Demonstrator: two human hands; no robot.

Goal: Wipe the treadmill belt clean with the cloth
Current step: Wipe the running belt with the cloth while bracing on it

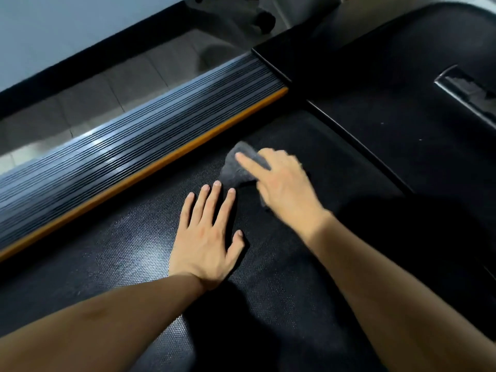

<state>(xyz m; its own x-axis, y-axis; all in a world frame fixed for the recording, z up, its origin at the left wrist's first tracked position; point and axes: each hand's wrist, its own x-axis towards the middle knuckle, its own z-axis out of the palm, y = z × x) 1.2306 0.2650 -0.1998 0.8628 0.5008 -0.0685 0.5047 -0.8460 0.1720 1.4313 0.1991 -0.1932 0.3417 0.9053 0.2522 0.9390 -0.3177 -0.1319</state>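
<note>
The grey cloth (241, 165) lay bunched on the textured black treadmill belt (134, 245), near the belt's front end and close to the orange strip (150, 167) along its left edge. We held our right hand (284, 181) on top of the cloth, index finger stretched forward across it; the hand was motion-blurred, so we could not tell whether the other fingers gripped the fabric. Our left hand (209, 237) rested flat on the belt just beside the cloth, fingers spread, holding nothing. Left of the orange strip ran the ribbed side rail (112, 149), then tiled floor (88, 95). Ahead sat the black motor cover (389, 76).
</note>
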